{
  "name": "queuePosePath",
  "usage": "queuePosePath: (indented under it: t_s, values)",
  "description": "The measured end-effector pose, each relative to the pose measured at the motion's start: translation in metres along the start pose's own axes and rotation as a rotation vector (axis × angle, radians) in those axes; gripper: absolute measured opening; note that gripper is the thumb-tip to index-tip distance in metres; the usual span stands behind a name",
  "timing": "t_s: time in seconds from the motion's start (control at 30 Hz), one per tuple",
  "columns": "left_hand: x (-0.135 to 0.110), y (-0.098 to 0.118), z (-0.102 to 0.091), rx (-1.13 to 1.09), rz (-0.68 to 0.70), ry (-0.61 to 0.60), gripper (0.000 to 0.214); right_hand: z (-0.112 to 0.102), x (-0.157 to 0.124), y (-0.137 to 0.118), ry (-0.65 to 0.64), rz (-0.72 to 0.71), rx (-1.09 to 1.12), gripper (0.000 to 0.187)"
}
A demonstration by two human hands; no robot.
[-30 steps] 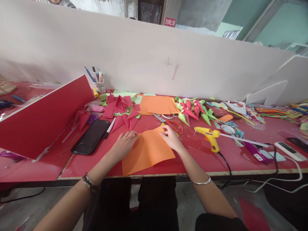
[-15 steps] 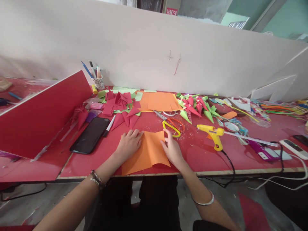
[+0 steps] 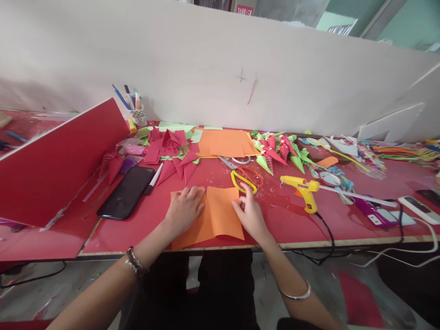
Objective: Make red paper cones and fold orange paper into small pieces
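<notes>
A sheet of orange paper [image 3: 223, 213] with a raised crease down its middle lies at the table's front edge, its right half tilted up. My left hand [image 3: 185, 208] rests flat on the left half, fingers stretched out and pressing it down. By the right edge of the sheet is my right hand [image 3: 250, 213], thumb close to the edge and index finger held apart from it. Just beyond my right fingers lie scissors with yellow handles [image 3: 244, 182], beside an orange-handled pair [image 3: 252, 174].
A yellow glue gun [image 3: 304, 190] with a clear stick lies to the right. Further back are orange sheets [image 3: 227, 143], red folded pieces [image 3: 177, 167] and red and green paper cones [image 3: 275, 151]. A phone [image 3: 126, 192], a marker [image 3: 154, 178] and a red board [image 3: 65, 160] are on the left.
My right fingers have loosened from the paper's upper right edge, the index lifting away. The right half lies a little flatter. My left hand has stayed on the sheet.
</notes>
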State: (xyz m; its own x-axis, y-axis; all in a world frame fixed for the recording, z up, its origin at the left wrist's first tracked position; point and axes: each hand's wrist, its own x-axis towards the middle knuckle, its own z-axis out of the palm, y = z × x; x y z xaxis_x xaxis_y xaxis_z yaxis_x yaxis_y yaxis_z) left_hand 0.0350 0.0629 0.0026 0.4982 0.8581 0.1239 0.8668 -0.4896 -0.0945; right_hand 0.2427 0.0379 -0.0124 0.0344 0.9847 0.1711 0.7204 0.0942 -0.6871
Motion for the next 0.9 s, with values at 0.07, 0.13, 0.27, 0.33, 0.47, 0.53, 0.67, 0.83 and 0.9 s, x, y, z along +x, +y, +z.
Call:
queuePosePath:
  t_s: [0.07, 0.13, 0.27, 0.33, 0.47, 0.53, 0.67, 0.83, 0.9]
  values:
    - [-0.007, 0.005, 0.0, -0.015, -0.004, 0.014, 0.04, -0.005, -0.004, -0.002, -0.058, 0.052, 0.23, 0.067]
    - [-0.013, 0.008, 0.0, -0.026, -0.023, 0.017, 0.04, -0.009, -0.009, -0.003, -0.151, 0.106, 0.438, 0.075]
    - [-0.017, 0.01, 0.003, -0.036, -0.049, 0.012, 0.041, -0.011, -0.019, 0.0, -0.185, 0.123, 0.442, 0.064]
    - [-0.017, 0.01, 0.003, -0.035, -0.049, 0.009, 0.041, -0.01, -0.022, 0.001, -0.132, 0.09, 0.335, 0.059]
    - [-0.016, 0.009, 0.003, -0.033, -0.038, 0.01, 0.041, -0.008, -0.026, 0.002, -0.08, 0.044, 0.196, 0.054]
    - [-0.016, 0.009, 0.004, -0.04, -0.031, 0.015, 0.041, -0.009, -0.028, 0.002, -0.064, 0.033, 0.181, 0.054]
    - [-0.016, 0.008, 0.004, -0.038, -0.029, 0.015, 0.041, -0.015, -0.033, 0.007, -0.046, 0.049, 0.155, 0.052]
    - [-0.017, 0.009, 0.004, -0.027, -0.03, 0.018, 0.041, -0.026, -0.04, 0.019, -0.052, 0.087, 0.12, 0.05]
    - [-0.017, 0.008, 0.004, -0.03, -0.023, 0.018, 0.041, -0.03, -0.04, 0.023, -0.011, 0.101, 0.121, 0.049]
